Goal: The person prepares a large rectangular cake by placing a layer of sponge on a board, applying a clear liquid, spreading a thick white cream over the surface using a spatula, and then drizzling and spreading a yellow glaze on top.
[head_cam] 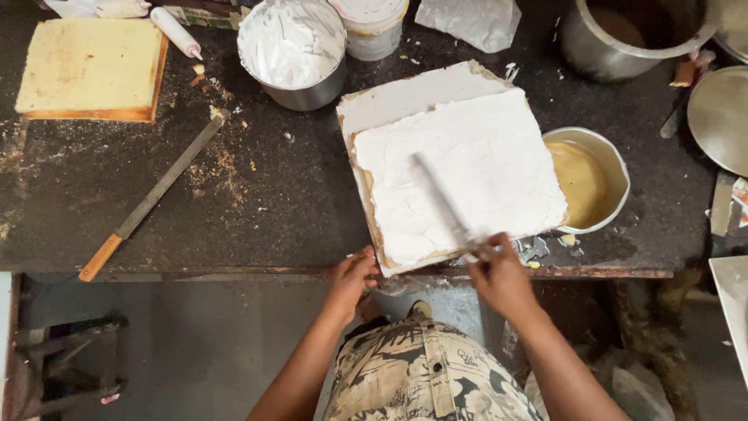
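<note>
My cake (pixel 467 171) is white with cream, the bare sponge (pixel 89 66) pale yellow, the worktop (pixel 265 187) black, my shirt (pixel 421 374) beige with black print.

The spatula blade (pixel 440 201) is smearing into a blur over the white-iced cake (pixel 460 175), its handle lying hidden inside the right hand (pixel 499 273). The top edge is cutting off the steel pot (pixel 623 39) and white tub (pixel 372 27), while the right edge is clipping the round metal lid (pixel 721 117).
</note>
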